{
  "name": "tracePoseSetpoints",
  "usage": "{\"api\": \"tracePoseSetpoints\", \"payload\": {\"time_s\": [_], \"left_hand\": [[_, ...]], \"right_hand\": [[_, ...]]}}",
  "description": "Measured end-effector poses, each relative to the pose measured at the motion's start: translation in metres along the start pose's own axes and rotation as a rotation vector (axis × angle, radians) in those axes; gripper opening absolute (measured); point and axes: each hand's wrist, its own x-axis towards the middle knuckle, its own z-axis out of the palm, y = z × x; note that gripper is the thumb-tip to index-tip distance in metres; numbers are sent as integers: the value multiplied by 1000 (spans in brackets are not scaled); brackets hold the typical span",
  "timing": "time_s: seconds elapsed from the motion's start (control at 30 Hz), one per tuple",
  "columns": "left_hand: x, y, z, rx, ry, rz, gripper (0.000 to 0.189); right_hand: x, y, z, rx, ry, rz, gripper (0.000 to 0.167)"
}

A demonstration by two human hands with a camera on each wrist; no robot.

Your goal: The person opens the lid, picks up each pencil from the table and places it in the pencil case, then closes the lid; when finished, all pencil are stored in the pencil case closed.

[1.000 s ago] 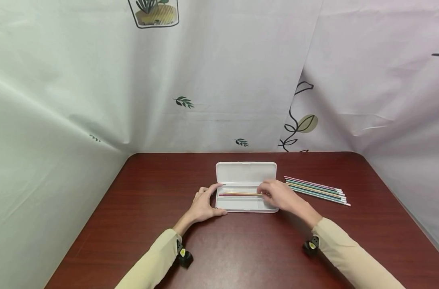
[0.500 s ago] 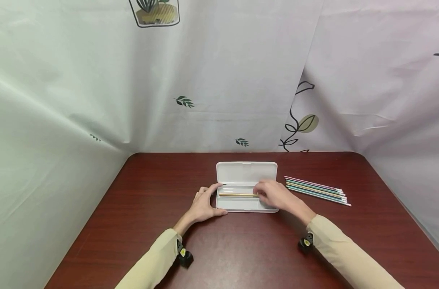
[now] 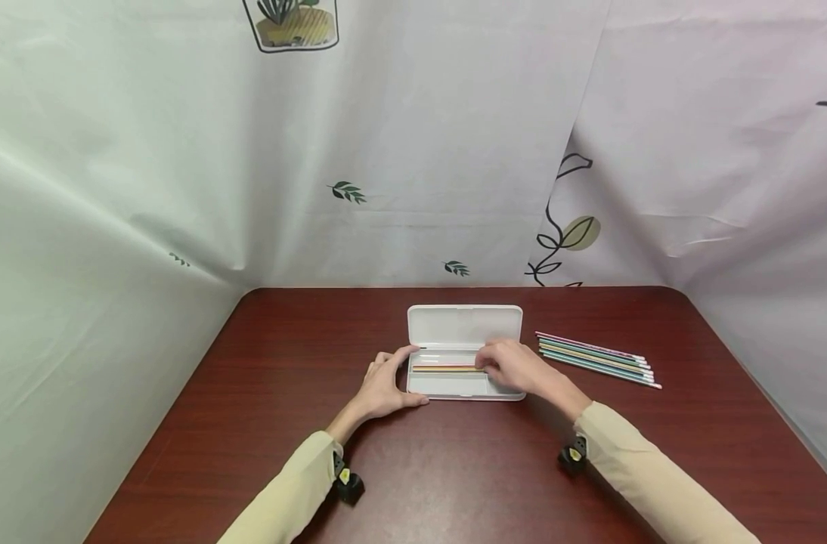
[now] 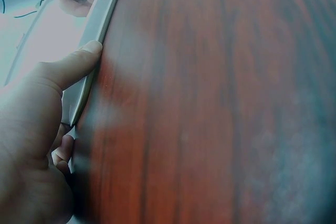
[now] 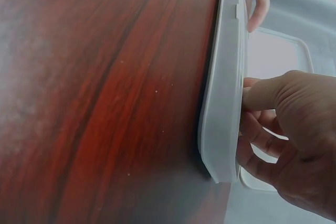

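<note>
A white pencil case [image 3: 447,387] lies on the table with its lid [image 3: 464,325] raised at the back. My left hand [image 3: 381,385] holds the case's left end, thumb against the front wall and index finger at the back corner. Thin pencils [image 3: 447,369], one reddish and one yellow, lie lengthwise in the tray. Reaching into the right part of the case, my right hand [image 3: 518,366] pinches their right ends with bent fingers; those ends are hidden. In the right wrist view, the thumb [image 5: 262,95] is inside the front wall, and the fingertips are partly covered.
Several striped and coloured pencils [image 3: 597,361] with white eraser ends lie side by side to the right of the case. Dark red wood forms the tabletop [image 3: 441,476]. A pale printed curtain [image 3: 413,227] hangs behind the table and along both sides.
My right hand has shifted slightly left inside the case. The pencils under it have turned from a narrow crossing to lying side by side. My left hand has stayed put.
</note>
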Motion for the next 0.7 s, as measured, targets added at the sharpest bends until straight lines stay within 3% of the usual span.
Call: {"api": "tracePoseSetpoints", "payload": {"time_s": [0.17, 0.3, 0.53, 0.7], "left_hand": [[0, 0, 0, -2, -8, -2, 90], [0, 0, 0, 1, -7, 0, 90], [1, -2, 1, 15, 6, 5, 90], [1, -3, 3, 22, 19, 27, 90]], "right_hand": [[-9, 5, -6, 34, 33, 22, 14], [-25, 16, -17, 50, 105, 43, 15], [-72, 45, -35, -10, 269, 87, 20], [-108, 59, -46, -57, 298, 170, 22]]}}
